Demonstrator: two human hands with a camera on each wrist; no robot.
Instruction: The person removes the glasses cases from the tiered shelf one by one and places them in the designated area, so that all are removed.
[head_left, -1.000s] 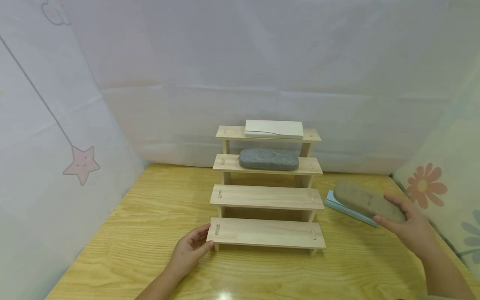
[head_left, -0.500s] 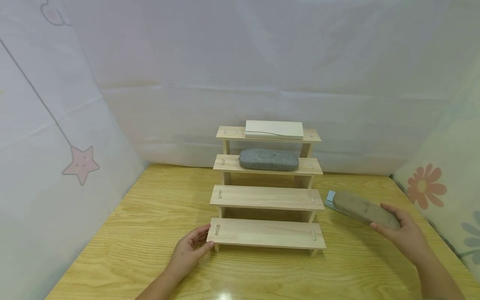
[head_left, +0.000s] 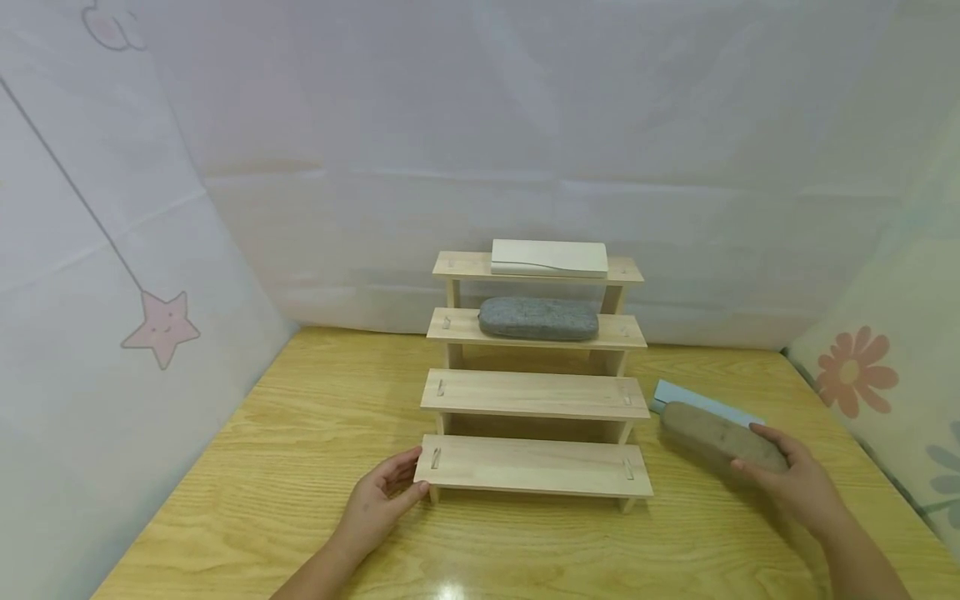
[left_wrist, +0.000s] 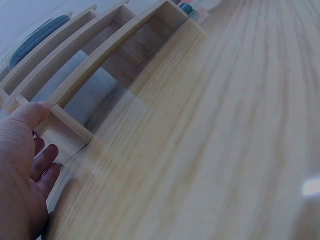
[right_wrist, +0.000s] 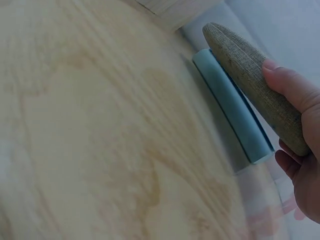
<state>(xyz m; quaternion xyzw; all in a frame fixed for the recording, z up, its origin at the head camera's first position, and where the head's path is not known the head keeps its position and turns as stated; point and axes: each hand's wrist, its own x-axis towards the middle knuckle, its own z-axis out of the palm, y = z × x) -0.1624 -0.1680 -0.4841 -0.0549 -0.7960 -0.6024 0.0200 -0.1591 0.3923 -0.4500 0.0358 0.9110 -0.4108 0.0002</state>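
Observation:
In the head view my right hand [head_left: 798,483] holds a tan fabric glasses case [head_left: 720,437] by its near right end. The case is tilted and overlaps a light blue glasses case [head_left: 708,402] lying on the table. The right wrist view shows the thumb on top of the tan case [right_wrist: 250,75], with the blue case [right_wrist: 232,105] close by it. My left hand [head_left: 378,504] grips the left end of the lowest step of a four-tier wooden display stand [head_left: 532,464], thumb at its front corner. In the left wrist view, the other fingers [left_wrist: 45,162] curl beside the stand's side.
A white glasses case [head_left: 549,258] lies on the top step of the stand. On the step below is a grey fabric glasses case [head_left: 537,318]. The wooden table [head_left: 300,467] is bordered by white cloth walls [head_left: 525,125] at the back and sides.
My right hand has moved the tan case down and toward me, slightly left, so more of the blue case shows behind it. My left hand has stayed at the stand.

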